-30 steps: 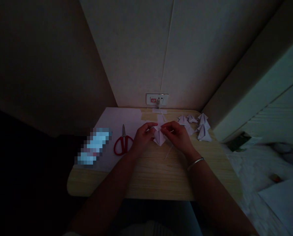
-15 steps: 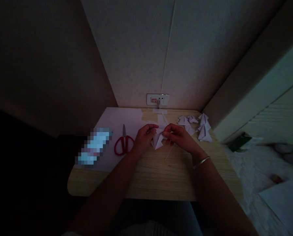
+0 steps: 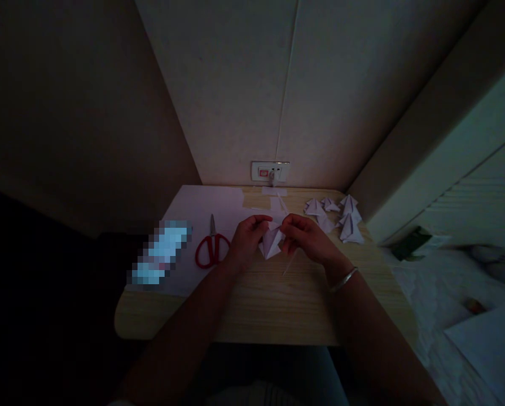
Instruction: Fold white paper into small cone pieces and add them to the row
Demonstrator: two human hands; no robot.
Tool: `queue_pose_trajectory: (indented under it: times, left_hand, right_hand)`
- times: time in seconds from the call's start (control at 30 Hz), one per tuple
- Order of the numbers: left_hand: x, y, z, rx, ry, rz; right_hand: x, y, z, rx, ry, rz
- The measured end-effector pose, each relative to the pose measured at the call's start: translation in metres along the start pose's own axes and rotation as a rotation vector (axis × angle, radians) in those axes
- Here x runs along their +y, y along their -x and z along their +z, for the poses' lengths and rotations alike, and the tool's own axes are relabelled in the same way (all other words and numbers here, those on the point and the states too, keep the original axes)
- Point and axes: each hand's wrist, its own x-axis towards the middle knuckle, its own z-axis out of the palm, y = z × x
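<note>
Both hands meet over the middle of the wooden table (image 3: 252,316). Between them is a folded white paper piece (image 3: 271,243) with pointed, creased flaps. My left hand (image 3: 250,238) pinches its upper left side between thumb and fingers. At its upper right edge, my right hand (image 3: 305,237) pinches the paper with thumb and forefinger. A thin paper strip (image 3: 289,264) lies just below my right hand. Left of my left hand, red-handled scissors (image 3: 212,248) rest closed on a large white sheet (image 3: 210,197).
Several folded paper trees (image 3: 350,223) stand at the table's right rear. Paper scraps (image 3: 274,192) lie near the wall below a socket (image 3: 270,171). A blurred-out bright device (image 3: 161,252) is at the left. Beyond the right edge are a pale quilted surface and a white sheet (image 3: 489,349).
The right hand's lower fingers have curled in slightly by the folded paper. Both hands otherwise keep their place; the whole view has shifted a little.
</note>
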Motion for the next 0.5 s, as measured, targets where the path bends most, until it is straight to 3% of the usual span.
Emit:
queue_pose_trajectory:
  times: [0.27, 0.5]
  left_hand:
    - [0.0025, 0.0026, 0.0018, -0.069, 0.114, -0.021]
    - [-0.0010, 0.0018, 0.0041, 0.013, 0.118, -0.037]
  right_hand:
    - [0.0017, -0.0046, 0.0015, 0.141, -0.032, 0.009]
    - [0.0016, -0.0053, 0.0017, 0.149, -0.082, 0.062]
